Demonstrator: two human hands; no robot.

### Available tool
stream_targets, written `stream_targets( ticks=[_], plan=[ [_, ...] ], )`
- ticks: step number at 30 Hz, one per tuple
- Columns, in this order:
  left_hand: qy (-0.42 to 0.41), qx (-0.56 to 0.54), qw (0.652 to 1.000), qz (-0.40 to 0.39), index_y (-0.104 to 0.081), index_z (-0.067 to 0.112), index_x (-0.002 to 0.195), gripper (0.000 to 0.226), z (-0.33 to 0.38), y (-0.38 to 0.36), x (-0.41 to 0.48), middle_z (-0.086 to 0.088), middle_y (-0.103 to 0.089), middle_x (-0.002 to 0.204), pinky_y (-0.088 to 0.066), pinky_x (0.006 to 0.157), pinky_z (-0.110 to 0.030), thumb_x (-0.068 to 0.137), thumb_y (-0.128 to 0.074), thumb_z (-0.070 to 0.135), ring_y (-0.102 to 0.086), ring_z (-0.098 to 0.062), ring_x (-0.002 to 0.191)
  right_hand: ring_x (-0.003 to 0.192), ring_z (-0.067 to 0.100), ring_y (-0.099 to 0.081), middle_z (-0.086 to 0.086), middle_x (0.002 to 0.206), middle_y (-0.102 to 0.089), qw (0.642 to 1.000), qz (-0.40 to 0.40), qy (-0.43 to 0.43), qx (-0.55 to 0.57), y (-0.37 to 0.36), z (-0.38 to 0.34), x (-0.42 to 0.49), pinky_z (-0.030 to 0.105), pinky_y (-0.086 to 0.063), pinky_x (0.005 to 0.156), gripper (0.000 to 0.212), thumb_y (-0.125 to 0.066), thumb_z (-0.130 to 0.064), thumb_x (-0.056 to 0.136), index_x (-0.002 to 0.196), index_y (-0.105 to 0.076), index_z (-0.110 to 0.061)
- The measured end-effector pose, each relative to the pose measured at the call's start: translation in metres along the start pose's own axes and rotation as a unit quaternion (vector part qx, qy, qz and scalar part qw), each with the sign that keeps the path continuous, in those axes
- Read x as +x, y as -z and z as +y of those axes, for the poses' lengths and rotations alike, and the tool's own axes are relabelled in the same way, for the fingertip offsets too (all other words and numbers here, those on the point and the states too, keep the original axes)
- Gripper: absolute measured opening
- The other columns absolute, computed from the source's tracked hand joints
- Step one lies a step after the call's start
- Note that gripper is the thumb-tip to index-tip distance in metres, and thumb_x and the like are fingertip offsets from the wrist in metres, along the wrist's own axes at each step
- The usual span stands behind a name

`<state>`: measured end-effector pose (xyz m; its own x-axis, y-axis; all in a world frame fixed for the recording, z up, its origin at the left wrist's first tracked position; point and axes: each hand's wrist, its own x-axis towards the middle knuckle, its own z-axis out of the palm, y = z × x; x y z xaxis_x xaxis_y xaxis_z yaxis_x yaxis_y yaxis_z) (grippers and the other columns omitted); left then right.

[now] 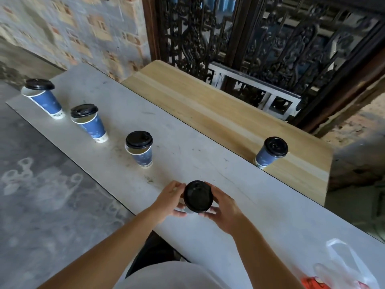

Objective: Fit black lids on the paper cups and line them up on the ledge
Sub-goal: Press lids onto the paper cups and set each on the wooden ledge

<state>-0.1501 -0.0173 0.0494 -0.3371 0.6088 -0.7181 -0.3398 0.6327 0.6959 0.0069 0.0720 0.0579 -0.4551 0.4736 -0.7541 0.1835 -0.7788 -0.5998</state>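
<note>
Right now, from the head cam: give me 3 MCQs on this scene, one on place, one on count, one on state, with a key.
1. Where does the lone cup at the right stand?
A. on the wooden board
B. on the floor
C. inside the plastic bag

2. How many lidded cups stand free of the hands?
A. two
B. four
C. six

3. What are the hands doing?
A. both resting flat on the grey ledge
B. both around the black lid of the nearest cup
C. one lifting the plastic bag

Key:
1 A, its base sits on the wooden board, by the edge of the grey ledge.
2 B, three in a row on the ledge plus the lone one.
3 B, the left hand and right hand flank the black lid, fingers curled at its rim.
</note>
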Motion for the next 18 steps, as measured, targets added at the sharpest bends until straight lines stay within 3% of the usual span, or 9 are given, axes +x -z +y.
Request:
stream_targets(
  ticks=[5, 11, 16, 18],
  plan=[
    [-0.003, -0.018, 1.000, 0.016, -0.051, 0.010, 0.112, 0.036, -0.017, 0.000, -0.004, -0.016, -0.060, 0.111, -0.064, 0.071, -0.047, 0.101, -0.051, 0.044, -0.067, -0.027, 0.076, 0.106, 0.037, -0.070, 0.003, 0.121, -0.074, 1.000, -0.015, -0.010, -0.013, 0.001, 0.008, -0.008, 0.044, -0.059, 0.082, 0.027, -0.055, -0.031, 0.102, 0.113, -0.078, -0.023],
    [-0.027, -0.020, 0.999, 0.034, -0.054, 0.007, 0.114, 0.034, -0.028, 0.009, -0.005, -0.016, -0.058, 0.116, -0.064, 0.072, -0.047, 0.103, -0.049, 0.039, -0.069, -0.035, 0.097, 0.089, 0.027, -0.076, 0.003, 0.112, -0.077, 1.000, -0.030, -0.007, -0.005, 0.000, 0.016, -0.012, 0.044, -0.060, 0.083, 0.026, -0.053, -0.021, 0.105, 0.113, -0.077, -0.018],
    [-0.068, 0.006, 0.997, 0.032, -0.060, 0.017, 0.108, 0.021, -0.031, 0.011, -0.004, -0.012, -0.060, 0.116, -0.063, 0.072, -0.051, 0.104, -0.048, 0.033, -0.067, -0.037, 0.105, 0.090, 0.030, -0.073, 0.011, 0.107, -0.075, 0.994, 0.028, 0.047, -0.094, -0.012, 0.014, -0.008, 0.040, -0.062, 0.070, 0.026, -0.050, -0.017, 0.105, 0.106, -0.075, -0.014],
    [-0.097, 0.059, 0.993, 0.028, -0.060, 0.020, 0.110, 0.012, -0.031, 0.009, -0.002, -0.009, -0.062, 0.116, -0.062, 0.079, -0.054, 0.102, -0.053, 0.026, -0.065, -0.037, 0.110, 0.095, 0.031, -0.071, 0.013, 0.108, -0.073, 0.990, 0.049, 0.060, -0.119, -0.013, 0.013, -0.004, 0.040, -0.062, 0.066, 0.025, -0.050, -0.014, 0.104, 0.103, -0.075, -0.014]
  ],
)
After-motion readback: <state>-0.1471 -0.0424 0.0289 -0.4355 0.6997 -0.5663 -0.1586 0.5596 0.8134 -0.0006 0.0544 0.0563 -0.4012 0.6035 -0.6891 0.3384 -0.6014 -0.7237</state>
